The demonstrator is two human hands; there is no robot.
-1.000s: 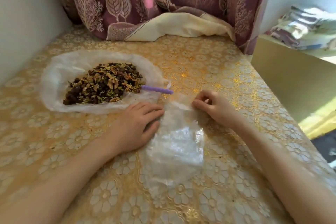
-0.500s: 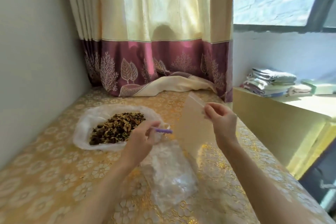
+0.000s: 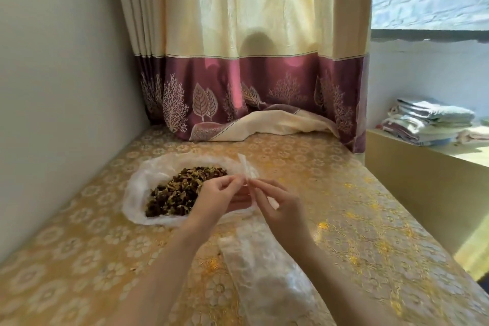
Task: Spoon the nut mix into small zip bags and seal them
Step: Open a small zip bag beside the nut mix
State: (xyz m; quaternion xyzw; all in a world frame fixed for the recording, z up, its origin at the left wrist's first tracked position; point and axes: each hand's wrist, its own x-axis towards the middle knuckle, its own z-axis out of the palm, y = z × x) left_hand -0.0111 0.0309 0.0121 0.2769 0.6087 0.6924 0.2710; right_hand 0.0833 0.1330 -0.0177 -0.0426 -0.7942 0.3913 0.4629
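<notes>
Head view: left hand (image 3: 215, 197) and right hand (image 3: 280, 205) pinch a small clear plastic zip bag (image 3: 244, 168), seen edge-on. Its mouth is unreadable. The left hand hides part of the brown nut mix (image 3: 180, 189).

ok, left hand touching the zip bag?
Touching. In the head view, the left hand pinches the zip bag at its top edge, opposite the right hand.

Both hands (image 3: 217, 198) (image 3: 280, 206) raised, fingertips pinched
</notes>
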